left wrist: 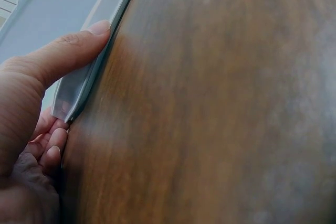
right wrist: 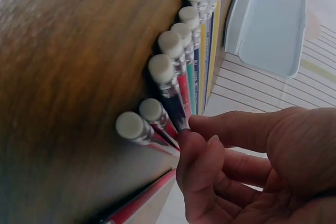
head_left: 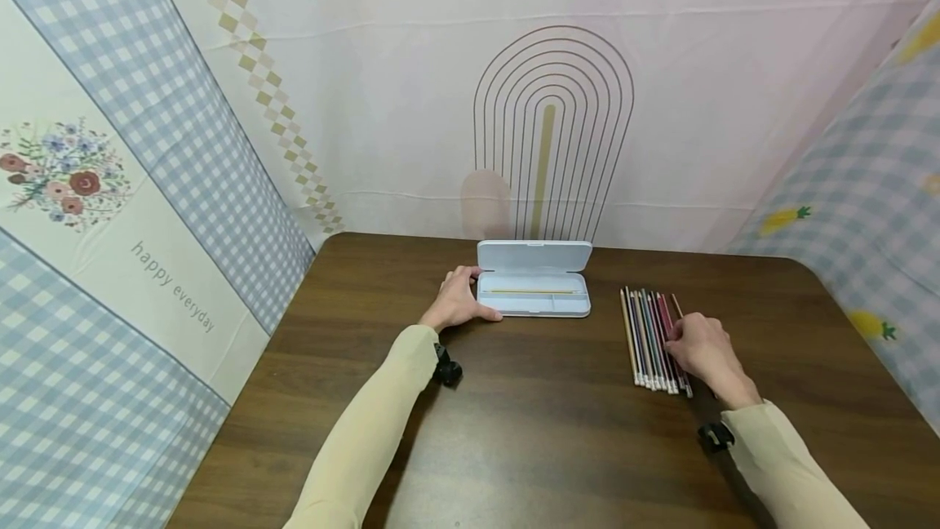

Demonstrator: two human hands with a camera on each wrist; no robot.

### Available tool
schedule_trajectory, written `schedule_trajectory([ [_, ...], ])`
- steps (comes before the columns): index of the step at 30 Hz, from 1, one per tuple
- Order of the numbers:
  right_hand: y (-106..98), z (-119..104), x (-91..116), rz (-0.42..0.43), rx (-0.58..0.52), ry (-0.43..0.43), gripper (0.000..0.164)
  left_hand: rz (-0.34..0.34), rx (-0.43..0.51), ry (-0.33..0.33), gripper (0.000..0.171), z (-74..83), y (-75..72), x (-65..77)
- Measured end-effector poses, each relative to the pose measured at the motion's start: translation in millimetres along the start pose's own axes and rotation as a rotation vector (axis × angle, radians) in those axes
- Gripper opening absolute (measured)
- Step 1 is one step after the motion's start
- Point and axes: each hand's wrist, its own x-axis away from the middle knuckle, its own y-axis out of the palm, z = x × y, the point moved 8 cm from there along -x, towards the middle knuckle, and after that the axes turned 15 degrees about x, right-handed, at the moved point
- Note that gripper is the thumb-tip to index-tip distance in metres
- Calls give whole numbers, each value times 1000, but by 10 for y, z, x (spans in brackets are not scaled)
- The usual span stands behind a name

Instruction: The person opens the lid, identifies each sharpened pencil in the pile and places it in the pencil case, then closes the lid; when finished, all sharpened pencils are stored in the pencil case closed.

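A light blue pencil case stands with its lid raised, and one yellow pencil lies inside. My left hand grips the case's left end, thumb along the front edge. In the left wrist view that thumb lies over the rim, and the other fingers curl at the end. To the right, several pencils lie side by side, eraser ends toward me. My right hand is over the row's right part; its thumb and forefinger pinch a dark blue pencil below its white eraser.
A red pencil lies a little apart from the row, beyond my right hand. The brown wooden table carries everything. A patterned cloth hangs behind it, with checked cloths at both sides.
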Motion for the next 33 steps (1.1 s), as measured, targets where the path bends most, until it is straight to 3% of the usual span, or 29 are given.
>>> schedule_trajectory([
  [18,90,81,59,-4,-77,76,20,-3,-1,-1,102,-1,2,-2],
  [24,148,126,8,25,-38,86,29,-8,3,-6,102,-9,8,-8],
  [33,112,87,21,0,0,94,31,-9,10,-9,102,-14,0,-6],
])
